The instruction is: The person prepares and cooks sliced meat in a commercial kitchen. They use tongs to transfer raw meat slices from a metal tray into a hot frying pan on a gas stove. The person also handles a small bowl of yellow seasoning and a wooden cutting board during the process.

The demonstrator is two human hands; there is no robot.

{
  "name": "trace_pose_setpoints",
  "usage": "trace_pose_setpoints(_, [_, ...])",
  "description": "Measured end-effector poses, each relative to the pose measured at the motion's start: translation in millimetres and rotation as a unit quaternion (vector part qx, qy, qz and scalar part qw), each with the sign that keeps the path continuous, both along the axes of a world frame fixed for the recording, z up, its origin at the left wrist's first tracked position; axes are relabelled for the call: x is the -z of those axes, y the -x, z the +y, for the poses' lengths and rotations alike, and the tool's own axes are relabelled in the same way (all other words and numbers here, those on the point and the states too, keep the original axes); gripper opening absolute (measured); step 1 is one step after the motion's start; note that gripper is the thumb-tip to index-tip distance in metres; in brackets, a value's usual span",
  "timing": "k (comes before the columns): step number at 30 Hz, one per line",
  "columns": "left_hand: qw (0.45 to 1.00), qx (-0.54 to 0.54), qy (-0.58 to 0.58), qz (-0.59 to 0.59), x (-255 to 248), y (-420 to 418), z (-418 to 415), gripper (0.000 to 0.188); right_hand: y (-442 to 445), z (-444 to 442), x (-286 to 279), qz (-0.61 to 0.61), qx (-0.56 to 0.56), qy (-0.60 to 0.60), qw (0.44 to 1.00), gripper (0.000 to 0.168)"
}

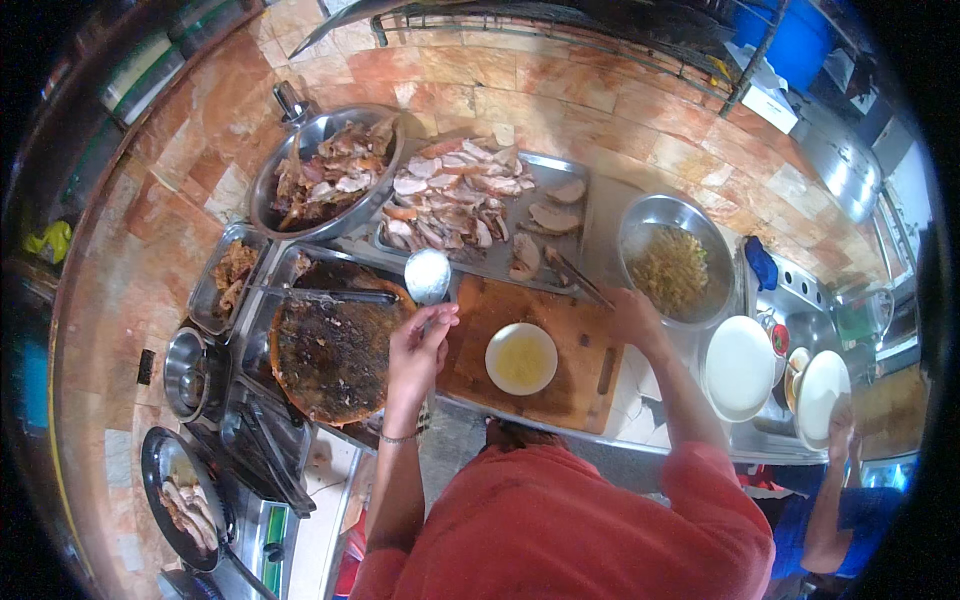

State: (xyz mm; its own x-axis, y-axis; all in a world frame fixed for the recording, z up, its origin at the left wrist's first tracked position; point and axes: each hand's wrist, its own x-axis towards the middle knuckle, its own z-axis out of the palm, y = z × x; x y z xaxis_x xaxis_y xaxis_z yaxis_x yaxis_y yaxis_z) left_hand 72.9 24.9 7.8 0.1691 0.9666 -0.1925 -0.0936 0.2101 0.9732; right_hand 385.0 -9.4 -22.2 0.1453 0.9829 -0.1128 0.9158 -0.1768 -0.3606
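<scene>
My left hand (421, 341) grips the handle of a metal ladle (427, 276), its shiny bowl raised in front of the fingers. Tongs (581, 281) are in my right hand (634, 319), their tips at a piece of sliced meat (525, 256) near the front edge of a metal tray (589, 180). More sliced meat (457, 195) is heaped on the tray's left part. Between my hands, a white bowl (520, 358) with yellowish contents sits on a wooden cutting board (577, 390). A knife (352, 295) lies across a round, dark-topped chopping block (337, 352) to the left.
A steel bowl of meat and bones (330, 172) stands back left, and a steel bowl of shredded food (671, 262) at right. White plates (739, 367) stand beyond it. At far right, a co-worker's hand (841, 424) holds another plate (821, 397). A pan (157, 480) holds meat at lower left.
</scene>
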Motion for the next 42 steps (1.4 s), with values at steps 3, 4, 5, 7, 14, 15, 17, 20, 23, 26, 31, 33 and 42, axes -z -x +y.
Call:
trace_pose_setpoints(3, [0.999,-0.032,-0.011,0.008,-0.3,10.4,4.7,0.021,-8.0,14.5,18.0,0.12,-0.033,-0.112,0.986,0.028])
trace_pose_setpoints(4, [0.999,-0.041,-0.018,0.012,-0.8,13.0,6.9,0.02,1.3,30.8,22.3,0.135,-0.047,-0.14,0.98,0.029])
trace_pose_setpoints(5, [0.999,-0.048,-0.017,0.004,-1.9,14.8,9.6,0.02,12.4,48.7,29.5,0.15,-0.061,-0.168,0.972,0.034])
trace_pose_setpoints(7, [0.999,-0.044,-0.012,-0.019,-2.1,5.6,17.2,0.02,30.9,86.6,68.0,-0.011,-0.059,-0.021,0.998,0.028])
trace_pose_setpoints(14, [0.996,-0.078,-0.043,0.021,2.9,21.3,11.5,0.023,-18.7,24.6,6.3,0.297,0.08,0.102,0.946,0.029])
trace_pose_setpoints(15, [0.996,-0.079,-0.039,0.021,4.5,20.2,13.4,0.023,-27.3,20.6,8.0,0.351,0.103,0.148,0.919,0.033])
trace_pose_setpoints(17, [0.998,-0.061,-0.02,0.009,2.3,11.3,17.3,0.022,-27.6,31.7,46.8,0.442,0.195,0.074,0.873,0.023])
trace_pose_setpoints(20, [0.999,-0.028,-0.009,0.023,-2.9,-3.3,15.5,0.022,-23.0,64.2,99.6,0.497,0.216,-0.006,0.84,0.022])
trace_pose_setpoints(23, [1.0,-0.013,-0.014,0.015,-5.4,1.3,12.1,0.021,-14.0,69.3,85.5,0.328,0.202,-0.091,0.918,0.023])
trace_pose_setpoints(26, [0.999,-0.032,-0.016,-0.001,-1.7,10.4,5.3,0.022,-0.3,51.0,33.7,0.066,0.167,-0.12,0.976,0.035])
trace_pose_setpoints(31, [1.0,-0.026,-0.016,0.006,-2.4,14.2,3.9,0.022,16.0,56.1,35.0,-0.126,0.067,-0.042,0.989,0.046])
trace_pose_setpoints(33, [1.0,-0.014,-0.012,0.002,-4.9,14.1,2.3,0.023,19.2,48.0,20.2,-0.095,0.051,-0.018,0.994,0.046])
trace_pose_setpoints(42, [0.999,-0.034,0.01,-0.014,-2.1,17.8,-5.1,0.025,-35.5,92.0,56.1,0.387,0.184,0.005,0.903,0.028])
